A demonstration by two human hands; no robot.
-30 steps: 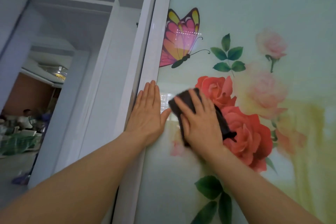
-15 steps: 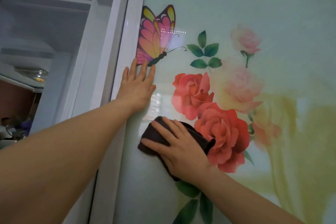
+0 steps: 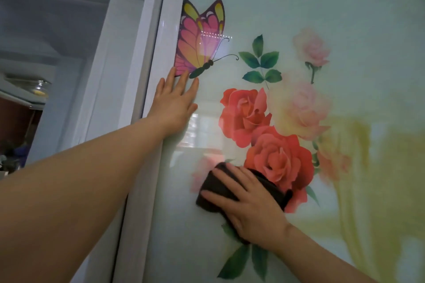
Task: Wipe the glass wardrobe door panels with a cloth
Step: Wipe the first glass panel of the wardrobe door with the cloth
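The glass wardrobe door panel (image 3: 322, 2) fills the right of the head view; it is pale green and printed with a butterfly, red and pink roses and green leaves. My right hand (image 3: 250, 207) lies flat with spread fingers on a dark brown cloth (image 3: 213, 187), pressing it against the glass just left of the lower red rose. Most of the cloth is hidden under the hand. My left hand (image 3: 174, 101) rests flat on the panel's left edge, fingertips touching the butterfly's lower wing.
A white door frame (image 3: 161, 37) runs diagonally down the panel's left side. Left of it another glossy surface (image 3: 69, 41) shows white shelves and a dim room beyond.
My right hand and the cloth have slid down the glass, from beside the upper rose to left of the lower rose. My left hand moved up the panel's edge to the butterfly.
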